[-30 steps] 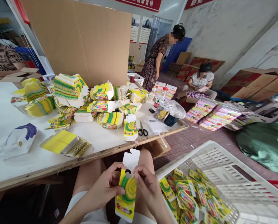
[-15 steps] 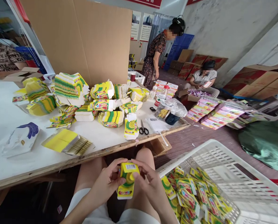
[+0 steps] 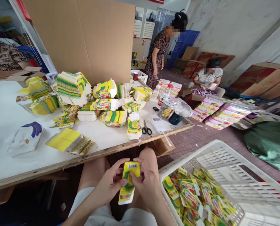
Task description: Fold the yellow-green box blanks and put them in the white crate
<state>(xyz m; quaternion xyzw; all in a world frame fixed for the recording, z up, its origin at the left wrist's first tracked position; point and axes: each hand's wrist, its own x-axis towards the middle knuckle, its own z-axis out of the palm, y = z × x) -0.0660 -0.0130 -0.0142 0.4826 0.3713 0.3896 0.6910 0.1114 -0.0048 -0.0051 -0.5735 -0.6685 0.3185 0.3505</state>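
Over my lap, a small yellow-and-green carton point(image 3: 128, 188) with a barcode on its upper end is held between both hands. My left hand point(image 3: 113, 180) grips its left side, thumb on the front. My right hand point(image 3: 143, 180) holds the upper right, its thumb pressed on the printed face. The fingers behind the carton are partly hidden. To my right stands a white plastic basket point(image 3: 215, 146) holding many similar cartons point(image 3: 191, 194). On the table, flat stacked cartons point(image 3: 71, 88) lie in piles, and another yellow stack point(image 3: 67, 141) lies near the front edge.
Black scissors point(image 3: 146, 128) lie on the white table point(image 3: 3, 125) near its wooden edge. A wipes pack point(image 3: 25, 138), a red-capped bottle point(image 3: 167, 92) and a dark cup point(image 3: 175, 118) are also there. A standing person point(image 3: 157, 53) and a seated person point(image 3: 208, 77) are beyond.
The carton's top panel, tilted with a bent edge before, now lies flat in line with its front. My right thumb has shifted left onto the printed face. The view has shifted slightly.
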